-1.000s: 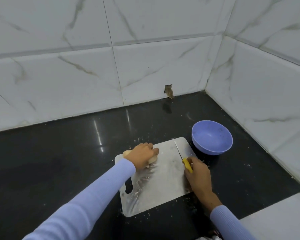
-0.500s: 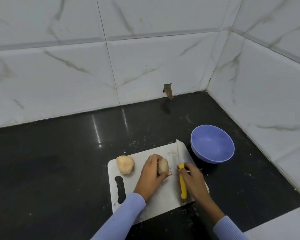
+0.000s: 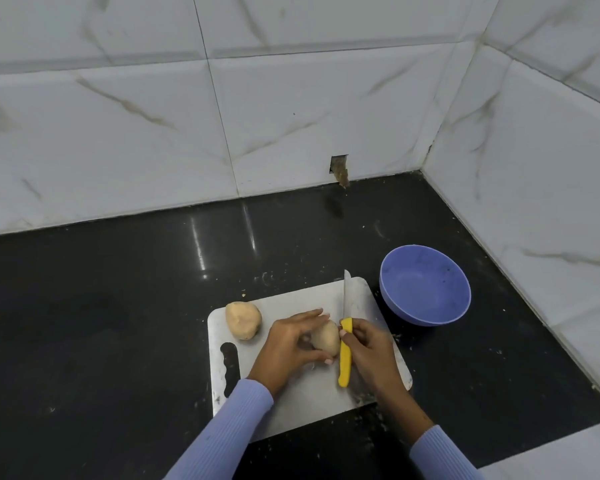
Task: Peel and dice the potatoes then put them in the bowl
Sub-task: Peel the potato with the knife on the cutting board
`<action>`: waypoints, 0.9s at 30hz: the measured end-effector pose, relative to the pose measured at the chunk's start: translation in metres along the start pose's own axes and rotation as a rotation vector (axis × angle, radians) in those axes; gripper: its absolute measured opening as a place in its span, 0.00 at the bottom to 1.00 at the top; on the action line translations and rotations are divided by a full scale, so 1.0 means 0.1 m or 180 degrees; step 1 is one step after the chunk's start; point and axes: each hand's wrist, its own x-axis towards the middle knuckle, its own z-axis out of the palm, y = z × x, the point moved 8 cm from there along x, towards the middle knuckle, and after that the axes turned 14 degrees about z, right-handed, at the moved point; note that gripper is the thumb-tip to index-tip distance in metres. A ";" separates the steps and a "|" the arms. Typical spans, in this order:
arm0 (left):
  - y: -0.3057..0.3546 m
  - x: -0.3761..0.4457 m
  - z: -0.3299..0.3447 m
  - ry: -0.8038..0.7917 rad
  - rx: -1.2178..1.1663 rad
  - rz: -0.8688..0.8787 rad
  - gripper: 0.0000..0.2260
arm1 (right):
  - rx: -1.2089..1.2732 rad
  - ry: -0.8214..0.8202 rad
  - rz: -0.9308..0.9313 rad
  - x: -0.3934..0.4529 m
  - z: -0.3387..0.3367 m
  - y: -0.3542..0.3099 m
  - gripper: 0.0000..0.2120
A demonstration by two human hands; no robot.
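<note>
A black tabletop (image 3: 118, 323) in a tiled corner carries a white cutting board (image 3: 291, 403). At the board's far left corner lies a peeled potato (image 3: 243, 320), untouched and well apart from either hand. To its right, near the middle of the board, the left hand (image 3: 291, 344) cups a second peeled potato (image 3: 326, 337), fingers curled over its far side and thumb under its near end, so that only its right flank shows. This potato's long axis runs roughly away from the person, tilted slightly to the right. Just beside that exposed flank stands the knife (image 3: 345, 334): the right hand (image 3: 368, 348) grips the yellow handle near its front, and the blade points away toward the back wall, nearly parallel to the potato's long axis. The blade lies just to the right of the potato; whether it touches cannot be told. The two hands are thus close together, one clamped on the potato, the other on the knife. Judged from this layout, peeling is done and dicing is about to start: the first cut calls for the blade to shift left over the potato. Farther right, off the board's far right corner, sits the purple bowl (image 3: 425, 285), holding no potato, nearer the right hand.
</note>
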 end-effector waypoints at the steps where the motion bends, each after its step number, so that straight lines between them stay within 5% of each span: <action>1: 0.01 0.00 0.01 -0.0026 0.0102 0.0061 0.30 | 0.0008 0.0027 -0.0006 0.00 0.00 0.00 0.07; 13: 0.03 0.00 0.16 -0.0318 0.0549 0.0356 0.28 | 0.0060 -0.0114 -0.0004 0.02 -0.02 -0.02 0.08; 19: 0.03 -0.04 0.14 0.0146 0.0254 0.0128 0.24 | 0.0168 -0.0187 0.0076 0.01 -0.02 -0.01 0.06; 27: -0.03 -0.14 0.09 0.0663 -0.0123 -0.0195 0.25 | -0.0634 0.0123 -0.0220 -0.14 -0.21 -0.06 0.06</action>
